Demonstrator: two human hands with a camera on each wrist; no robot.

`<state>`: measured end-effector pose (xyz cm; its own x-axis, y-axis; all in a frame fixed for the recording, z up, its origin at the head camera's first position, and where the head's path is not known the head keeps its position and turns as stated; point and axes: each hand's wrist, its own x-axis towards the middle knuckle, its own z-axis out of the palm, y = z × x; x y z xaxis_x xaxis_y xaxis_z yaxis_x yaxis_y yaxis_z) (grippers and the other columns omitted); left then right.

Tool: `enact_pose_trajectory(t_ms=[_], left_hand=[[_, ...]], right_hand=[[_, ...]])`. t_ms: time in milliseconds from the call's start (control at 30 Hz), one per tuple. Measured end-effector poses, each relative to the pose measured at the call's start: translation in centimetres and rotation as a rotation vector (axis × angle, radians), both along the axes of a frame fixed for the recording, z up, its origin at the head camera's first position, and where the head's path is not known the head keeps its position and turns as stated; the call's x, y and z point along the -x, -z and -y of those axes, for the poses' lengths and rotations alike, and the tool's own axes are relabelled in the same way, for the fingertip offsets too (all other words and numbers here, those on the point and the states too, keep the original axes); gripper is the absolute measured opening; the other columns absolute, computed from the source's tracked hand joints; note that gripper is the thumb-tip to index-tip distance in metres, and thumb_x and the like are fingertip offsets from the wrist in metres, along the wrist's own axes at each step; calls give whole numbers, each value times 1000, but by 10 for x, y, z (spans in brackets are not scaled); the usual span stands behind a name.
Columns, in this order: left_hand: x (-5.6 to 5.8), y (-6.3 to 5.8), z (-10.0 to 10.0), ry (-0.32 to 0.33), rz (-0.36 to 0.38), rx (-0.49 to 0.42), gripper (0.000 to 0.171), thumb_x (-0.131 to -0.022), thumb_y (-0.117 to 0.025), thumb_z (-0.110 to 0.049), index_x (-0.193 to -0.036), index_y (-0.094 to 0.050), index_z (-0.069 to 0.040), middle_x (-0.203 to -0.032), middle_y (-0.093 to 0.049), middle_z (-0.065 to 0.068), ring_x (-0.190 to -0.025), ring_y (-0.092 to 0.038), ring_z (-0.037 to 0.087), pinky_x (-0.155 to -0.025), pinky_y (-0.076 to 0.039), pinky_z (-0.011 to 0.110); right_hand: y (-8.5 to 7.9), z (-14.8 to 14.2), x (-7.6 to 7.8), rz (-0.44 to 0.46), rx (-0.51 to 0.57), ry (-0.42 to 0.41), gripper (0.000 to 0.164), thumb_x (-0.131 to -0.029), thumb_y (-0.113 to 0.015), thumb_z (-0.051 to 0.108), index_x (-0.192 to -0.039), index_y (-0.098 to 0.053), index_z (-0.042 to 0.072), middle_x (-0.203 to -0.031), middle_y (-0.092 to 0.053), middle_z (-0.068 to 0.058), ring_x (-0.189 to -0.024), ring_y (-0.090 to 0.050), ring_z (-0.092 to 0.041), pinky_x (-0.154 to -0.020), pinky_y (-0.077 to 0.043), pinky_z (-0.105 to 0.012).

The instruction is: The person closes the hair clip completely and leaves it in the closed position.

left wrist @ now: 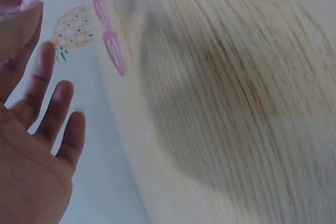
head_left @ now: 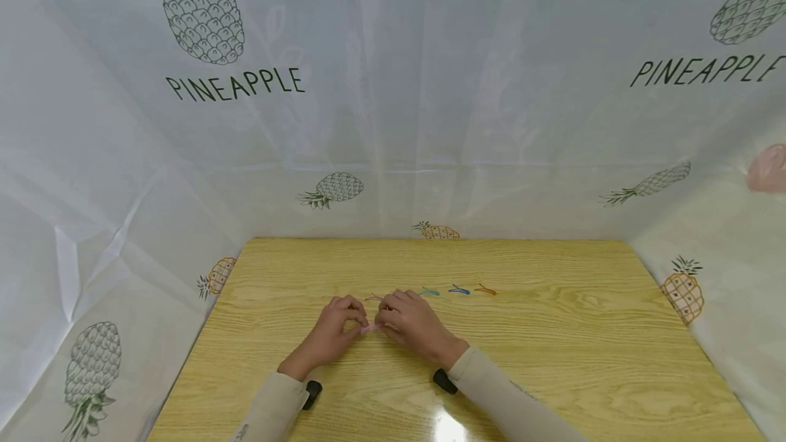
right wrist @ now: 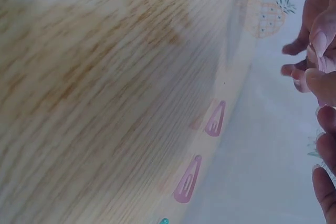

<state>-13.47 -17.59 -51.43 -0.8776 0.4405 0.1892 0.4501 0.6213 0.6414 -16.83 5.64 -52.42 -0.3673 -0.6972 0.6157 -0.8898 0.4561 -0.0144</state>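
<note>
Both hands are close together low over the table. A pale pink snap hair clip (head_left: 370,327) is between them. My left hand (head_left: 334,334) pinches one end with thumb and forefinger; its other fingers spread loosely in the left wrist view. My right hand (head_left: 419,330) pinches the other end with thumb and fingertips. Fingers hide much of the clip (right wrist: 321,62) in the right wrist view. Just beyond the hands lie two pink-purple hair clips, one nearer (left wrist: 114,51) and one farther along (left wrist: 102,12) in the left wrist view.
A row of clips continues rightward on the wooden table (head_left: 583,360): a teal clip (head_left: 428,291), a blue clip (head_left: 458,289) and an orange clip (head_left: 486,289). White pineapple-print sheeting (head_left: 393,121) rises behind the table and at both sides.
</note>
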Motion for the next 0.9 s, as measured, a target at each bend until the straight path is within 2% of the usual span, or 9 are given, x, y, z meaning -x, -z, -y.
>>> enact_pose_trajectory(t_ms=[67,133,233,267,367,467,667,767,900], left_hand=[[1,1,2,18,32,-29,8,-97,-77,-5,-89,-78,-8,-110,-62,-3,-99,-49,18,-90,-43,46],[2,1,5,39,60,-50,9,-98,-75,-4,-89,-78,-7,-110,-63,0,-100,-53,21,-101,-44,54],[3,0,8,67,126,-77,9,-98,-74,-3,-90,-77,-6,-112,-63,5,-106,-58,26,-114,-31,71],[2,-1,9,75,147,-85,9,-98,-74,-2,-90,-76,-5,-113,-63,6,-107,-58,27,-114,-29,73],[1,-3,11,87,192,-88,8,-98,-75,-4,-91,-76,-6,-115,-62,5,-109,-57,27,-112,-34,68],[0,-4,11,84,186,-68,7,-98,-75,-5,-91,-75,-7,-113,-62,1,-107,-55,25,-103,-42,59],[-3,-2,9,28,74,10,9,-95,-79,-6,-90,-75,-13,-107,-63,-3,-101,-55,23,-97,-41,59],[-4,0,7,-15,-30,78,14,-90,-84,-6,-89,-75,-16,-105,-63,-4,-99,-55,22,-93,-42,53],[-5,3,5,-61,-184,176,17,-85,-90,-12,-90,-75,-17,-104,-64,-3,-100,-58,22,-90,-45,49]], right_hand=[[-1,1,0,-2,-9,3,15,-86,-91,26,-92,-78,22,-100,-68,7,-92,-64,-11,-82,-54,-28],[-1,2,-1,-2,-20,7,15,-86,-91,27,-92,-78,23,-100,-68,7,-93,-64,-11,-83,-54,-28],[-1,3,-1,-7,-49,15,17,-85,-92,27,-93,-78,23,-101,-68,7,-94,-64,-11,-85,-54,-28],[-1,3,-1,-8,-58,16,17,-85,-92,27,-93,-78,23,-102,-68,7,-94,-64,-11,-87,-55,-28],[0,4,-2,-9,-80,12,17,-85,-92,26,-93,-77,22,-103,-68,7,-95,-64,-11,-91,-55,-29],[1,5,-2,-11,-88,7,17,-86,-91,25,-94,-77,22,-103,-69,7,-96,-64,-10,-93,-55,-29],[5,8,-2,-20,-109,33,17,-87,-91,26,-95,-77,21,-104,-69,7,-97,-63,-11,-90,-53,-29],[5,10,-3,4,-133,67,14,-91,-87,27,-96,-77,21,-105,-69,7,-98,-63,-11,-90,-53,-30],[5,17,-5,91,-162,131,10,-96,-82,28,-99,-76,20,-105,-68,6,-99,-63,-13,-93,-53,-34]])
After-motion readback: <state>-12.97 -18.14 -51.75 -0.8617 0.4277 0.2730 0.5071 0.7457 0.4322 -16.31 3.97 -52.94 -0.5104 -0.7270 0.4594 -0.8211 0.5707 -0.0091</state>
